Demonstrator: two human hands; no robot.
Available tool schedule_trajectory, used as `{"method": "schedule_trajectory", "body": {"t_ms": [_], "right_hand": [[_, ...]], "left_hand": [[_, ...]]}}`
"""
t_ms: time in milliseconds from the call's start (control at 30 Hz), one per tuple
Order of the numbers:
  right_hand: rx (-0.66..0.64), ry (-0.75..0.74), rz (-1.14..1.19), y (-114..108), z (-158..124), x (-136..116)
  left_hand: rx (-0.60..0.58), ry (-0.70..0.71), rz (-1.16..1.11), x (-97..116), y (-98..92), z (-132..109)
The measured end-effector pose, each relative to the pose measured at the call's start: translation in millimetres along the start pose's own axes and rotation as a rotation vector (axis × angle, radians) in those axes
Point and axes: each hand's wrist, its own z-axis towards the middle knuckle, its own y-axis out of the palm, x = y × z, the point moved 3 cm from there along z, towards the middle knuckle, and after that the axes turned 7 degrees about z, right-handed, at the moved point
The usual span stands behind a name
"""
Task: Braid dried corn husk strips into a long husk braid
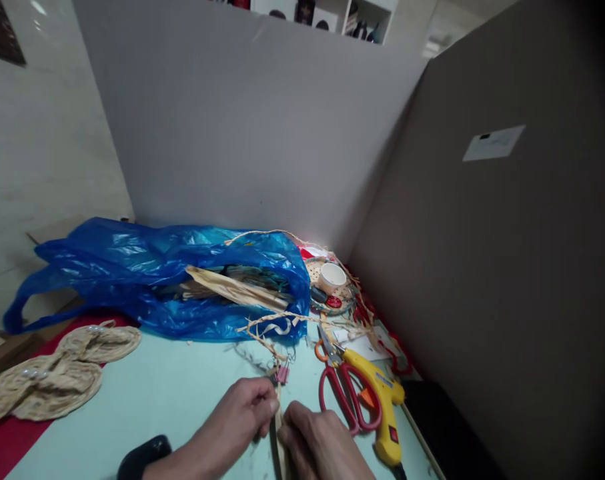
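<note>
My left hand (249,408) is closed in a pinch, fingertips against a pale straw strand (278,417) near the table's front. On the other side, my right hand (319,437) has its thumb and fingers pressed together on the straw, lower down. The strands run between the two hands towards the bottom edge of the view. Just beyond the fingertips a pink binder clip (282,375) grips the straw. From there a thin straw braid (267,343) curls away to the far right. What lies inside the fingers is partly hidden.
Red-handled scissors (349,393) and a yellow glue gun (382,393) lie right of my hands. A blue plastic bag (147,267) with dried husks (237,289) stands behind. Woven straw pieces (42,387) lie left; a white bowl (332,277) sits back right. Grey partitions (262,133) enclose the table.
</note>
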Motion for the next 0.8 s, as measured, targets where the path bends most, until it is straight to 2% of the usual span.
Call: {"method": "schedule_trajectory", "body": {"t_ms": [100,167,267,333,400,533,633,800], "right_hand": [[0.052,-0.074,-0.023,-21.4,1.2,-3.0],[0.166,-0.094,-0.082,-48.0,10.8,-13.4],[0.282,-0.138,-0.246,-84.1,44.2,-39.4],[0.335,-0.187,-0.339,-96.1,74.7,-56.9],[0.345,-0.212,-0.376,-96.1,105.5,-68.8],[0.325,-0.269,-0.451,-77.3,149.0,-78.5],[0.310,-0.303,-0.487,-66.8,164.4,-79.0],[0.322,-0.308,-0.470,-63.4,179.4,-76.5]], "left_hand": [[0.030,0.055,0.062,-1.4,-1.1,-0.1],[0.035,0.084,0.084,0.5,-1.2,-0.8],[0.039,0.109,0.107,5.8,-0.6,-2.6],[0.039,0.112,0.123,9.1,0.0,-3.6],[0.034,0.110,0.140,11.1,0.6,-3.9],[0.050,0.094,0.181,10.5,0.4,-3.3],[0.062,0.082,0.204,8.0,0.3,-2.7],[0.082,0.073,0.224,7.0,0.1,-3.7]]}}
